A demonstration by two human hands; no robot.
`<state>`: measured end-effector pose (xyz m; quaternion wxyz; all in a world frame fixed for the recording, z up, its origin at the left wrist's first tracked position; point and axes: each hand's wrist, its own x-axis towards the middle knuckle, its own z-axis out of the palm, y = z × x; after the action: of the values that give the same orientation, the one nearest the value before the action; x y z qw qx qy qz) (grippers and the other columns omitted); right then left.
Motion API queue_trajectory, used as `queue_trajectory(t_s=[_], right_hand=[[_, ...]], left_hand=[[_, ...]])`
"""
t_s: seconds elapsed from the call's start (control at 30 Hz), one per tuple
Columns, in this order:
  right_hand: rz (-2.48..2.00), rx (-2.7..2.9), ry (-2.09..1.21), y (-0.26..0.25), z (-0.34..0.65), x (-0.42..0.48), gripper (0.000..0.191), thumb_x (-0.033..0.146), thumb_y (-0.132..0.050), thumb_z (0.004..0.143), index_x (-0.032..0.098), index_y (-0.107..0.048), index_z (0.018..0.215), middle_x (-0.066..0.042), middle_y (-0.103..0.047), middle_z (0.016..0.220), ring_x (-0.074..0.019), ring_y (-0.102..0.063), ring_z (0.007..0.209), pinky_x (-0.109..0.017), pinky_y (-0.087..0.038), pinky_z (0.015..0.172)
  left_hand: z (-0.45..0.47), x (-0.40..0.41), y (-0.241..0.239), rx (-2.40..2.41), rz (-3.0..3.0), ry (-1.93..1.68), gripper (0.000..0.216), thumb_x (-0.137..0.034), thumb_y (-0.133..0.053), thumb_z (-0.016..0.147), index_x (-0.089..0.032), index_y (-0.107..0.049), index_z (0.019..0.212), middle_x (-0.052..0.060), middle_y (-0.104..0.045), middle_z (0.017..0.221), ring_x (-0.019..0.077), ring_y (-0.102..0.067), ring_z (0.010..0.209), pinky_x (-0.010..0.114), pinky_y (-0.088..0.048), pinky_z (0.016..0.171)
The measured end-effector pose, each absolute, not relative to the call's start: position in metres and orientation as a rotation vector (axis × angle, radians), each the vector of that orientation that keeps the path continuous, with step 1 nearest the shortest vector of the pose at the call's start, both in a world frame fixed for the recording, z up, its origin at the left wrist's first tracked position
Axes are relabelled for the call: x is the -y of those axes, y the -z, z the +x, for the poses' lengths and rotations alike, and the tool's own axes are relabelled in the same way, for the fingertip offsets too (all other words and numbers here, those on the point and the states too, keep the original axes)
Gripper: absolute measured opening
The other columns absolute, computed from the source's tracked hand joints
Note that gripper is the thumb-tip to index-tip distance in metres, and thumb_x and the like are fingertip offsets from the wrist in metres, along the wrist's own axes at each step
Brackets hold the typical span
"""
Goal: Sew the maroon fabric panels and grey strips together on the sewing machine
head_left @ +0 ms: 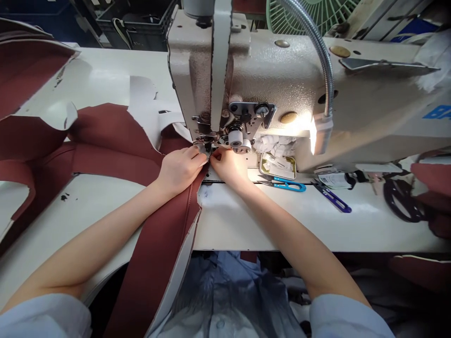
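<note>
Here, the maroon material runs from the near edge of the table, beside the person's light blue shirt, up under the left forearm to the left hand; its pale underside shows along the right edge, and a stitched line runs just inside that edge. More of it spreads left and beyond the hand. Both forearms reach forward and inward from rolled sleeves, so the hands come close together at the sewing machine's needle area. The left hand lies palm down over the material with its fingers bent; the right hand is curled, thumb and forefinger drawn near each other, right by the material's edge. Whether either hand pinches the material or only presses on it, I cannot tell, as the fingertips are partly hidden. The white table has some dark, worn marks. To the right of the right hand lie blue snips and, farther right, purple snips, with a small open tin just behind the blue pair. The sewing machine stands over the hands, a lit lamp hanging on a bendy metal neck before it. Behind are a dark crate and a green fan.
</note>
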<state>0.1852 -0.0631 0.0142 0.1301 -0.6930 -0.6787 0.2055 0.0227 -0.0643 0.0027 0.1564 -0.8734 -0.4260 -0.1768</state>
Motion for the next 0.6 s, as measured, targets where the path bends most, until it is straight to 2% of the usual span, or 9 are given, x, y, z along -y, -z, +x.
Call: queue_trajectory(t_s=[0.2, 0.37, 0.6], right_hand=[[-2.018, 1.958, -0.556, -0.0103, 0.1840, 0.0652, 0.023, 0.028, -0.045, 0.087, 0.024, -0.068, 0.086, -0.003, -0.071, 0.079, -0.0212, -0.065, 0.073, -0.027, -0.043, 0.061], [-2.017, 1.968, -0.540, -0.0098, 0.1826, 0.0670, 0.023, 0.029, -0.045, 0.090, 0.023, -0.068, 0.089, -0.005, -0.072, 0.084, -0.0214, -0.066, 0.075, -0.027, -0.044, 0.064], [-1.978, 2.068, -0.552, -0.0176, 0.1907, 0.0678, 0.023, 0.029, -0.047, 0.094, 0.022, -0.068, 0.091, -0.005, -0.071, 0.087, -0.0215, -0.066, 0.077, -0.027, -0.044, 0.065]], left_hand=[[0.0200, 0.0684, -0.0041, 1.244, -2.582, 0.536, 0.022, -0.022, -0.049, 0.092, -0.019, -0.070, 0.088, 0.005, -0.068, 0.087, 0.0178, -0.063, 0.072, 0.028, -0.040, 0.056], [0.0169, 0.0715, -0.0076, 1.288, -2.743, 0.524, 0.027, -0.023, -0.044, 0.095, -0.018, -0.070, 0.094, 0.006, -0.069, 0.100, 0.0178, -0.066, 0.082, 0.028, -0.048, 0.068], [0.0130, 0.0687, -0.0079, 1.364, -2.954, 0.482, 0.028, -0.021, -0.043, 0.093, -0.018, -0.071, 0.098, 0.007, -0.070, 0.108, 0.0197, -0.066, 0.094, 0.030, -0.052, 0.079]])
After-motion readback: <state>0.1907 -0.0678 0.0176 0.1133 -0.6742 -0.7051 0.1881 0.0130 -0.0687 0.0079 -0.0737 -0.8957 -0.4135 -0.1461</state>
